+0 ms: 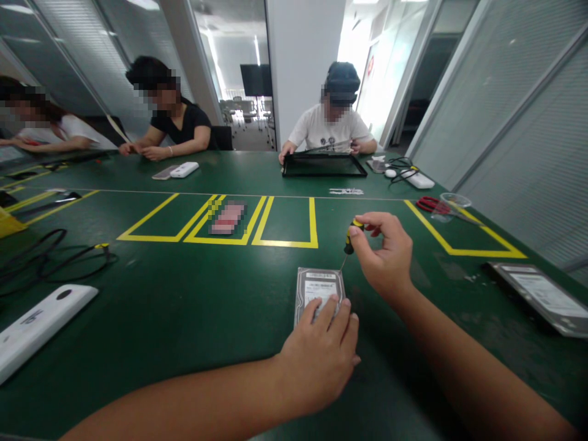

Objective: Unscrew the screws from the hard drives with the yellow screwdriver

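A silver hard drive [316, 286] with a white label lies flat on the green table [193, 306] in front of me. My left hand [321, 355] rests on its near end, fingers stretched out flat and pressing it down. My right hand [383, 254] is closed in a pinch on a small screwdriver [351, 236] with a black and yellow handle. The thin shaft slants down to the drive's far right corner.
A second hard drive [542, 297] lies at the right edge. A white device [39, 321] and black cables [46, 257] lie at left. Yellow tape boxes [285, 242] mark the table's middle. Red scissors [434, 205] and a clear cup [454, 199] sit far right. Three people sit across the table, one with a black tray [324, 165].
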Available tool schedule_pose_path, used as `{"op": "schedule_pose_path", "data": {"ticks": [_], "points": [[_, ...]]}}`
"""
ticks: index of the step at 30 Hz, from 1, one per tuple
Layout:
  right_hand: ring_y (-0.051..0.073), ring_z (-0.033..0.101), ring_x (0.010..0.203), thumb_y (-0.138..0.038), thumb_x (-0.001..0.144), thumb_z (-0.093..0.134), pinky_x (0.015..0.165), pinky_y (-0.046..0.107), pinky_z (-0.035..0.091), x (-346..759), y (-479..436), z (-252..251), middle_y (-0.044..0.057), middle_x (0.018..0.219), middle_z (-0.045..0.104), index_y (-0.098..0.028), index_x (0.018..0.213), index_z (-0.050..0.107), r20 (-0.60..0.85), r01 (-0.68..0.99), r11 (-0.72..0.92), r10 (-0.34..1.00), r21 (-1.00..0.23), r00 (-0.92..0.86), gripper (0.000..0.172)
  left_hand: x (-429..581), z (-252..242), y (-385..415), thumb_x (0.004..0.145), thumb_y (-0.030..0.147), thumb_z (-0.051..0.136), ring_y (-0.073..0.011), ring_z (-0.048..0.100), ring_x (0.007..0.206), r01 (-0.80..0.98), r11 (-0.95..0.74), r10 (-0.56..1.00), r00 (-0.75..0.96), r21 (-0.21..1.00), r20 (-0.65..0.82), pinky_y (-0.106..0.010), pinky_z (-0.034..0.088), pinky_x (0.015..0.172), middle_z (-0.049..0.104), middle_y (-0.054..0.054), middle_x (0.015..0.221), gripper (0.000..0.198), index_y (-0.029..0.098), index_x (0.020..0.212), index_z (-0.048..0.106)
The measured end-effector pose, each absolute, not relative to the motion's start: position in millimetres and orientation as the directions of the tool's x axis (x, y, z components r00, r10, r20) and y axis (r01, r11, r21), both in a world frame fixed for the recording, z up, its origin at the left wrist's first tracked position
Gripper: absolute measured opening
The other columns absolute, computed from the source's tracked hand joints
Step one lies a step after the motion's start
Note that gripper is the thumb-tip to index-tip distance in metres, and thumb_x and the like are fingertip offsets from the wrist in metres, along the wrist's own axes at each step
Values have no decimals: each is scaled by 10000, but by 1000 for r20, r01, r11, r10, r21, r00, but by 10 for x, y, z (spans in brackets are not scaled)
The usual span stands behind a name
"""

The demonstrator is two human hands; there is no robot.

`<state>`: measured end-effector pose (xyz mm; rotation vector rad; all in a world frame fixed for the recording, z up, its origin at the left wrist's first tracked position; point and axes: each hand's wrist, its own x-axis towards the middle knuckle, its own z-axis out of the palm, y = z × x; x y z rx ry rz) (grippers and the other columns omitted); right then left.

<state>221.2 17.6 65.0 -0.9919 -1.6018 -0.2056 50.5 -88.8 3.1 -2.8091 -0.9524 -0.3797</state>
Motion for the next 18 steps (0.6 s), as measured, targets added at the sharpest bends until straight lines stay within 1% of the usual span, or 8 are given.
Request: {"op": "schedule_pose_path", "data": {"ticks": [5, 9, 18], "points": [[176, 588, 823, -287, 865, 689, 671, 321, 455, 2216, 172, 651, 28, 925, 658, -208, 992, 654, 872, 682, 624, 489, -381, 41, 153, 511, 47, -891, 1026, 442, 445, -377, 402, 1412, 618, -784, 581, 764, -60, 282, -534, 353, 1097, 438, -196, 1543, 557, 89, 1456, 477], [175, 588, 805, -279, 880, 665, 685, 335, 463, 2218, 167, 650, 28, 907, 667, -212, 992, 659, 870, 695, 609, 490, -383, 51, 131, 509, 65, -887, 1027, 439, 444, -379, 401, 1412, 620, -783, 586, 763, -53, 273, -538, 354, 1100, 432, -201, 1546, 556, 83, 1454, 476], [175, 591, 800, -244, 881, 645, 701, 341, 468, 2225, 181, 647, 36, 928, 686, -201, 1013, 666, 870, 685, 616, 491, -389, 52, 140, 514, 65, -881, 1032, 443, 433, -376, 395, 1417, 623, -780, 591, 763, -55, 263, -535, 349, 1103, 424, -194, 1552, 556, 88, 1458, 469]]}}
